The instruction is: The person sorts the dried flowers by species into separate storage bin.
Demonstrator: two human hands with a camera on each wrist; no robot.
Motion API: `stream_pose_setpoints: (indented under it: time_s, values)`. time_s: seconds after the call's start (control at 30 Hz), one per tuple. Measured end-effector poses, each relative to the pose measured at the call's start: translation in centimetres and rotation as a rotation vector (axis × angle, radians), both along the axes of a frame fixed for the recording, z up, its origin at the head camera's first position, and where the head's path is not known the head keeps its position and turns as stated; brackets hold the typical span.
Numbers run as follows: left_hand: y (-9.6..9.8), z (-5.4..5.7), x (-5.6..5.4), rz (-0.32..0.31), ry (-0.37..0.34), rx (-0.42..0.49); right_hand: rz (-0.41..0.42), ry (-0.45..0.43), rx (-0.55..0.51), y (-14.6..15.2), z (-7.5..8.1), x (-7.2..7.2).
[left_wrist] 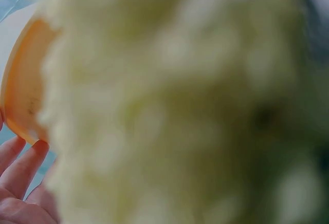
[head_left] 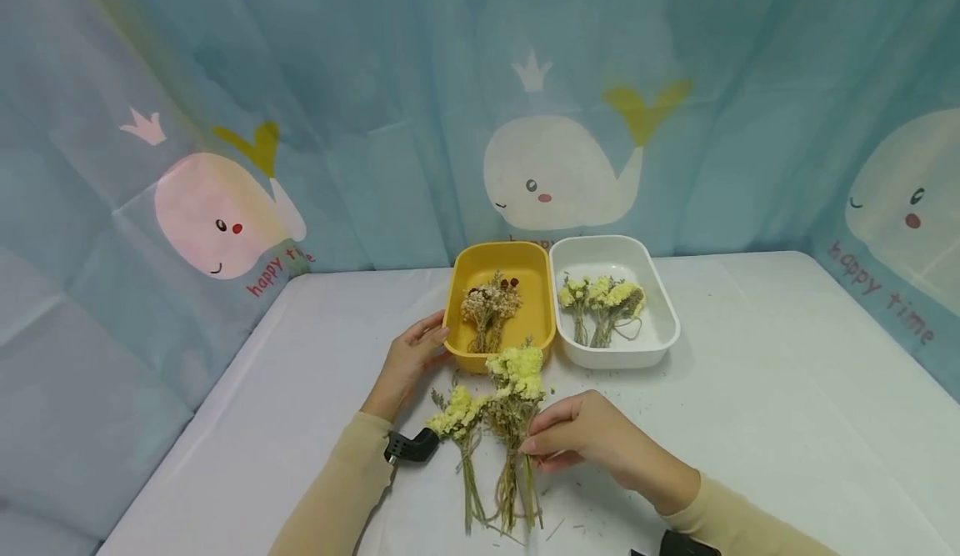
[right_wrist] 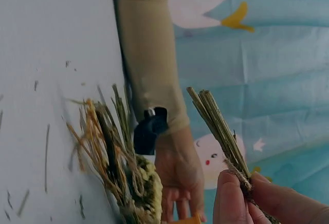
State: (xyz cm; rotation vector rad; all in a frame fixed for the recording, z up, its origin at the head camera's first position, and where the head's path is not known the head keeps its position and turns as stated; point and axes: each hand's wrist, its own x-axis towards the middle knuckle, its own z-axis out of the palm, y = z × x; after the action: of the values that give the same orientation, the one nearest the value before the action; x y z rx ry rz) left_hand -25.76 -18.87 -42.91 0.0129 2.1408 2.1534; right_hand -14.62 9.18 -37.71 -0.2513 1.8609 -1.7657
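Observation:
My right hand [head_left: 588, 439] pinches a dried flower bunch [right_wrist: 218, 126] by its stems, at the twine binding. In the head view its yellow flower head [head_left: 519, 368] overlaps the front rim of the yellow tray [head_left: 459, 298]. My left hand [head_left: 408, 364] rests against that tray's left side, with extended fingers [left_wrist: 32, 165] touching the edge. Between the hands lie a yellow flower bunch [head_left: 459, 413] and brownish stems [head_left: 507, 485], partly overlapped by the held bunch. Blurred yellow blossoms [left_wrist: 154, 106] cover most of the left wrist view.
Inside the yellow tray are brown and cream dried bunches [head_left: 491, 306] with dark red heads. A white tray [head_left: 618, 358] beside it, on the right, holds several yellow bunches [head_left: 600, 298]. Broken stem bits [head_left: 555, 528] lie on the white tabletop [head_left: 772, 398]. A whale-print curtain [head_left: 390, 189] stands behind.

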Motion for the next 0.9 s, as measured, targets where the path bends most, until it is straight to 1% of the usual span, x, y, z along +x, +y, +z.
stream_pose_setpoints:
  time_s: [0.13,0.23,0.43,0.53,0.77,0.9]
  values:
    - [0.0,-0.2,0.1,-0.008,0.0,0.012,-0.006,0.026,0.01,0.8,0.3,-0.4]
    - [0.0,-0.2,0.2,0.002,-0.003,0.011,-0.013,0.042,0.024,1.6,0.5,-0.8]
    - [0.1,0.0,0.0,0.01,-0.004,-0.004,-0.059,0.075,0.034,3.4,1.4,-2.2]
    - [0.1,0.0,0.0,0.011,-0.004,-0.01,-0.079,0.069,0.016,4.1,1.8,-3.1]
    - [-0.1,-0.2,0.1,0.004,-0.004,-0.004,-0.144,0.018,-0.017,5.7,2.6,-5.0]
    - [0.1,-0.2,-0.1,0.006,-0.003,-0.009,-0.194,0.022,-0.006,6.7,3.0,-6.3]
